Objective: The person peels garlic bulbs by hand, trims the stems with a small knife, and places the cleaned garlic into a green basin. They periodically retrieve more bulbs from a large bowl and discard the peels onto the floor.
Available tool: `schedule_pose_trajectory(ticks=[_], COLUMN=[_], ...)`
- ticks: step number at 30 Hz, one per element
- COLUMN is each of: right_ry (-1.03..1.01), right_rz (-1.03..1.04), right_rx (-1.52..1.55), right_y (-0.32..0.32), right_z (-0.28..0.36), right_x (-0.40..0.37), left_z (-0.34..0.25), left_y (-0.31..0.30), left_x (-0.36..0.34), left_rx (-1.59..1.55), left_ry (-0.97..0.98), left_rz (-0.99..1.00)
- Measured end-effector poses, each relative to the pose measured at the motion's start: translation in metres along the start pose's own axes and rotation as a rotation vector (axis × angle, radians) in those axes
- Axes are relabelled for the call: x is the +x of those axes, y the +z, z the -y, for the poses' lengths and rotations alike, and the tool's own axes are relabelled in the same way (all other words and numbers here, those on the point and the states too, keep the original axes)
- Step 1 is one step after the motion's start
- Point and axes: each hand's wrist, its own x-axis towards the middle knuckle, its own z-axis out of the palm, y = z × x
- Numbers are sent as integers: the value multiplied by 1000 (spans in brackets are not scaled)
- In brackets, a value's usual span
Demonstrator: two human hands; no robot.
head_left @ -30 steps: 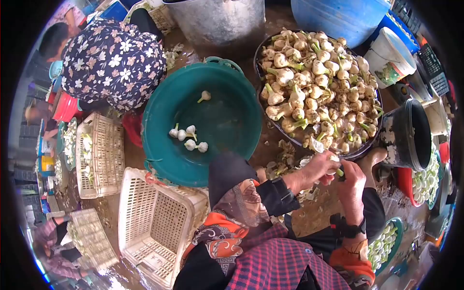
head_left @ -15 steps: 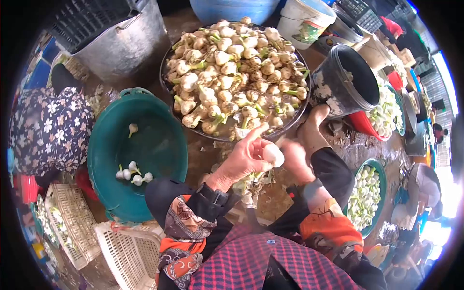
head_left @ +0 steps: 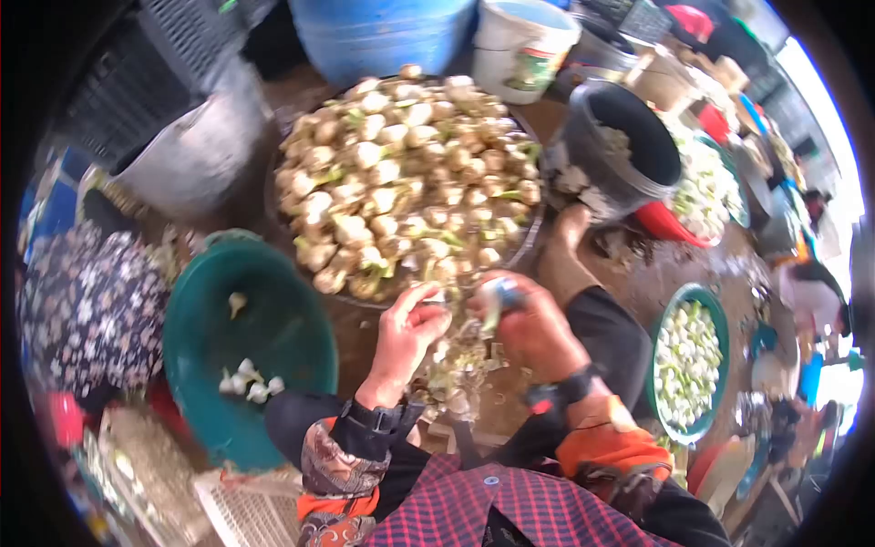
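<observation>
My left hand [head_left: 408, 339] has its fingers curled together around something small and dark at the fingertips, too blurred to name. Close by on the right, my right hand [head_left: 533, 330] is closed on a whitish piece with a green end [head_left: 493, 304], which looks like a garlic bulb; a blue-grey part beside it is smeared. Both hands are just in front of a wide round tub heaped with unpeeled garlic bulbs [head_left: 401, 173]. Below and between them lie peelings [head_left: 451, 369]. Several white bulbs [head_left: 251, 381] rest in the green basin [head_left: 314, 351] at left.
A black bucket [head_left: 570, 150] leans by my bare foot [head_left: 563, 251]. Another green basin [head_left: 725, 351] holds peeled bulbs at right. Behind stand a blue barrel [head_left: 383, 41] and a white bucket [head_left: 515, 46]. A person in flowered cloth [head_left: 91, 305] sits at left.
The view has shifted. The white bulb is gone from my left fingertips, and that hand has curled and moved left. My right hand now shows a whitish, green-ended piece at its fingers.
</observation>
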Motion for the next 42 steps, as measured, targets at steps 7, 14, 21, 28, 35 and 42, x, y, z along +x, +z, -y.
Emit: schedule_pose_trajectory(ticks=[7, 14, 21, 28, 35, 42], right_ry=[-314, -319, -148, -220, -137, -92], right_rz=[-249, -609, -477, -442, -489, -4], right_rx=[-235, -424, -590, -928, -1093, -1050], right_y=[-117, -222, -223, -162, -97, 98], right_z=[191, 235, 166, 146, 109, 23], right_x=[83, 134, 125, 112, 125, 122], left_z=[-100, -100, 47, 151, 151, 18], left_y=[-66, -254, -412, -456, -454, -360], left_x=[-24, -63, -119, -95, -59, 3], left_rx=[-296, -309, -244, 995, 1687, 112], left_ry=[28, 82, -230, -478, -600, 28], left_rz=[-141, -649, -1503, -1266, -877, -687])
